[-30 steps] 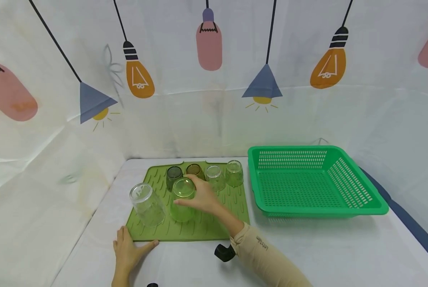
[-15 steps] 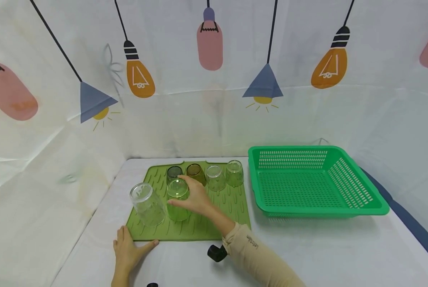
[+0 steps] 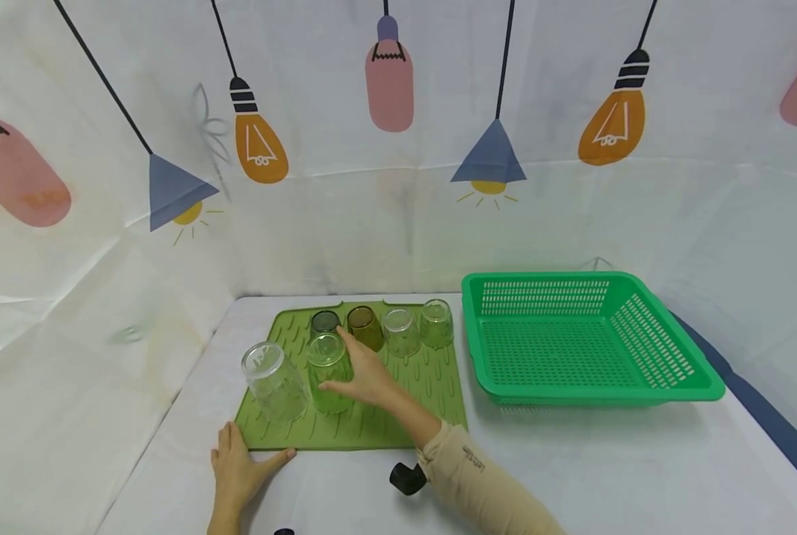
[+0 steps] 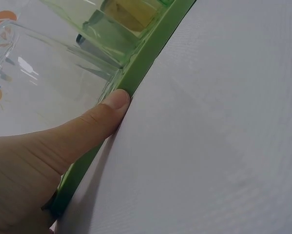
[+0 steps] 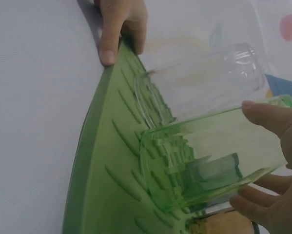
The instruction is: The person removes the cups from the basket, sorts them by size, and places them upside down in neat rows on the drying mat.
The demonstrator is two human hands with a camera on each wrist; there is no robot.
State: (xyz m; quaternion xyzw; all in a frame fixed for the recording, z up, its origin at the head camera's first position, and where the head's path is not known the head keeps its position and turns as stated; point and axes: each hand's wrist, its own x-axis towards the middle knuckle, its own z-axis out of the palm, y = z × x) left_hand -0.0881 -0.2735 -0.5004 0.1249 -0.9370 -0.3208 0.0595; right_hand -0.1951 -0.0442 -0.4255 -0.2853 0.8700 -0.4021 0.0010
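Note:
A tall green-tinted glass point(image 3: 330, 375) stands upside down on a green drying mat point(image 3: 398, 416). Beside its right side is my right hand point(image 3: 368, 368), thumb and fingers spread apart around the glass. In the right wrist view, the thumb overlaps the glass near its upturned base, while the fingers lie off its other side. Just left of it a tall clear glass point(image 3: 276, 383) is also upside down. My left hand point(image 3: 238, 468) rests at the mat's front left corner, its thumb along the front edge and its fingers at the left side.
Along the mat's back edge stand several small glasses: a dark grey one point(image 3: 324, 322), an amber one point(image 3: 365, 327), a clear one point(image 3: 401, 332) and a pale green one point(image 3: 437, 324). A green plastic basket point(image 3: 639, 397) is to the right. A printed curtain point(image 3: 338, 238) hangs behind.
The green glass has moved left, close to the clear tall glass. My right hand travelled left with it, then its thumb and fingers loosened and drew slightly right. My left hand has stayed put.

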